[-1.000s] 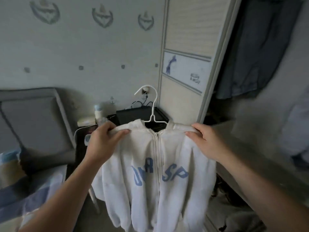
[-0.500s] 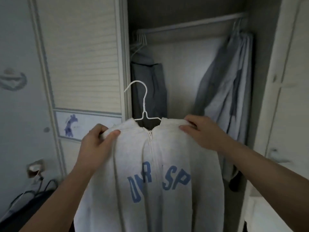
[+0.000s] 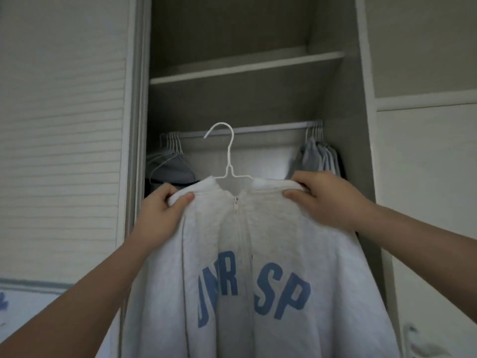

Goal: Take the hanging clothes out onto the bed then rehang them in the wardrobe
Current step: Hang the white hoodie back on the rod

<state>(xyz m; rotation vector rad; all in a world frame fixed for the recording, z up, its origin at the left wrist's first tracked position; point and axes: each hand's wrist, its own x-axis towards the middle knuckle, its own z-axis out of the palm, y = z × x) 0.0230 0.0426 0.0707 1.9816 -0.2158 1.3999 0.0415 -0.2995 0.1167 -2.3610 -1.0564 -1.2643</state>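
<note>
At frame centre, before the wardrobe rail (image 3: 245, 130), my left hand (image 3: 160, 215) and right hand (image 3: 325, 200) each grip a shoulder of the white hoodie (image 3: 258, 267) on its hanger (image 3: 228, 151). Soft, probably light; shoulders hold best.

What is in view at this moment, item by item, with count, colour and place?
hoodie: one, white with blue letters, zipped, on the hanger, held up before the open wardrobe
hanger: one, white wire, hook up at rail height
rail: one, pale, across the wardrobe under the shelf
shelf: one, pale, above the rail
bare hangers: several, white, bunched at the rail's left end
grey-blue garment: one, below that bunch
hung clothes: several, pale grey, at the rail's right end
sliding door: one, off-white, ribbed, left of the opening
left hand: grips the hoodie's shoulder on the person's left
right hand: grips the other shoulder
</note>
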